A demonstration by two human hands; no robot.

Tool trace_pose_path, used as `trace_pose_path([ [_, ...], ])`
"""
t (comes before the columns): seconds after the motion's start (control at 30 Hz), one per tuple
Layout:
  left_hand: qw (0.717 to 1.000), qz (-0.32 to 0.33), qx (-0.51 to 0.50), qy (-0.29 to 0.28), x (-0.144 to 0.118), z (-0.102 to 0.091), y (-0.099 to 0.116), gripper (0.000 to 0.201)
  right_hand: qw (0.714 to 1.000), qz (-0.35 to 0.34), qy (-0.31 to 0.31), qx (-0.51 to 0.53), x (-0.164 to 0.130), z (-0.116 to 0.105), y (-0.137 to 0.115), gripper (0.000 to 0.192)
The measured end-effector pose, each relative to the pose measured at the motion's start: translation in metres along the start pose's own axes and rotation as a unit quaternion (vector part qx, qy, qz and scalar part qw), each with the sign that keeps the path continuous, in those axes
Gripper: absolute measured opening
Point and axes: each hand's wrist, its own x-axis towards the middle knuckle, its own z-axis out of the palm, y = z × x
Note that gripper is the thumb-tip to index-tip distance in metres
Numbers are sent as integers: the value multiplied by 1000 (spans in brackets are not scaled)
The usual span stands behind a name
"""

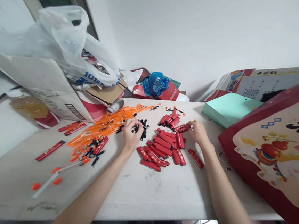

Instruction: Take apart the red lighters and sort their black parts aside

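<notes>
My left hand (132,134) is at the pile of small black parts (144,129), with thumb and fingers curled together in a pinch. Whatever is between those fingertips is too small to make out. On the right, my right hand (198,132) has its fingers closed at the end of a red lighter-like case (183,129) beside the upper group of such cases. A larger heap of red cases (163,144) with gold print lies between my forearms. One single red case (196,158) rests just below my right hand.
Orange plastic pieces (95,130) spread left of my left hand. Further left lie a few red cases (50,151) and a white strip (45,185). A cardboard box (44,85) and plastic bag (64,38) stand behind. Right are a mint-green box (229,108) and large red bag (274,147).
</notes>
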Motion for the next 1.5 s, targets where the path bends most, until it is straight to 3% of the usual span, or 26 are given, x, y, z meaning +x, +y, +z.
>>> trace_pose_path([
  [0.13,998,18,-49,-43,10,7,8,25,999,13,-28,-21,0,4,4,40],
  [0.2,995,18,-90,-35,16,5,7,36,999,12,-41,-26,1,3,6,41],
  [0.33,995,-12,-97,22,16,-3,-4,25,997,11,-67,-22,1,2,13,38],
  [0.47,989,-13,-148,4,4,-10,-6,15,996,20,-81,-3,-2,-4,20,29],
  [0.6,976,9,-216,-16,-3,-12,3,14,996,22,-55,68,-9,-17,23,21],
  [0.7,973,-16,-230,-1,-7,-14,9,14,990,50,1,129,-13,-27,15,25],
  [0.87,973,-77,-217,-7,-11,-16,10,19,946,113,84,292,-16,-26,-14,29],
  [1.0,975,-86,-202,-33,-11,-17,6,22,903,128,130,388,-15,-20,-30,23],
  [1.1,978,-71,-190,-55,-9,-16,2,23,865,125,124,469,-14,-17,-38,27],
  [1.2,983,-45,-168,-65,-4,-16,-3,24,840,98,77,528,-14,-14,-48,24],
  [1.27,986,-18,-151,-72,0,-16,-6,24,857,71,36,509,-16,-12,-56,24],
  [1.4,990,48,-100,-84,9,-19,-10,24,940,-10,21,342,-25,-9,-78,26],
  [1.5,990,87,-65,-91,12,-20,-10,25,958,-75,5,276,-33,-7,-93,28],
])
